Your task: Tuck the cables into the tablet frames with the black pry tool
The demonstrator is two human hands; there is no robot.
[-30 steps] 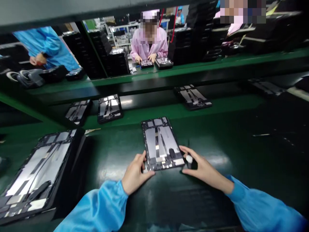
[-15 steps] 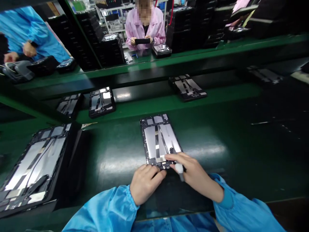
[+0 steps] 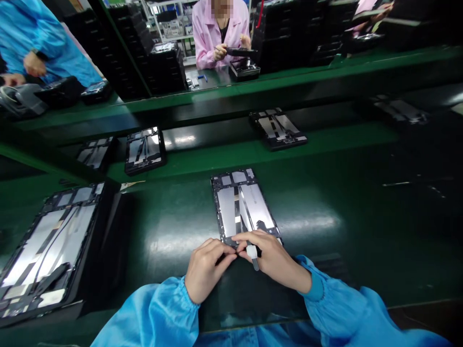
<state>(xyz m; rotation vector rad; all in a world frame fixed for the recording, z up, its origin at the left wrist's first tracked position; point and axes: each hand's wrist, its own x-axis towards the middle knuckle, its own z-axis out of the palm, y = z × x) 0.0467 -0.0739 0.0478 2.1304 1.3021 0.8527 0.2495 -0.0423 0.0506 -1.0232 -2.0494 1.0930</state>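
An opened tablet chassis (image 3: 241, 205), black frame with silvery plates, lies flat on the dark green bench in front of me. My left hand (image 3: 205, 272) is curled with its fingertips pinched at the chassis's near edge. My right hand (image 3: 272, 259) is closed on a small white tool (image 3: 253, 254), its fingers resting on the same near edge. The two hands almost touch there. What the fingertips press on is hidden.
A stack of similar chassis in a black tray (image 3: 50, 248) stands at the left. Three more chassis (image 3: 145, 149) (image 3: 278, 128) (image 3: 94, 152) lie on the conveyor behind. A person in pink (image 3: 221, 30) and a person in blue (image 3: 43, 43) work across the line.
Both hands have come together from the chassis's two near corners onto the middle of its near edge. The view has tilted down. The person in pink has lifted a device.
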